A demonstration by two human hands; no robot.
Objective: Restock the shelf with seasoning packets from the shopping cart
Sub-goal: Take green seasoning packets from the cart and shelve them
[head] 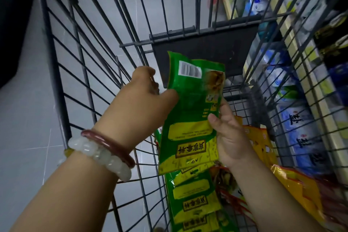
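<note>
Both hands hold one green seasoning packet (190, 111) above the shopping cart (79, 58): the left hand (148, 98) pinches its left edge, the right hand (228, 133) curls round its right edge. More green packets (194, 199) lie in the cart below; the shelf (293, 88) stands beyond the cart's right side.

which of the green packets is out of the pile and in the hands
The top green packet, barcode end up: the left hand and right hand both hold it. The other green packets lie stacked in the cart.

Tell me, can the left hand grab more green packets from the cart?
Probably yes. The left hand already holds one green packet together with the right hand, and more green packets lie uncovered just below in the cart, but it would need a free grip first.
</note>
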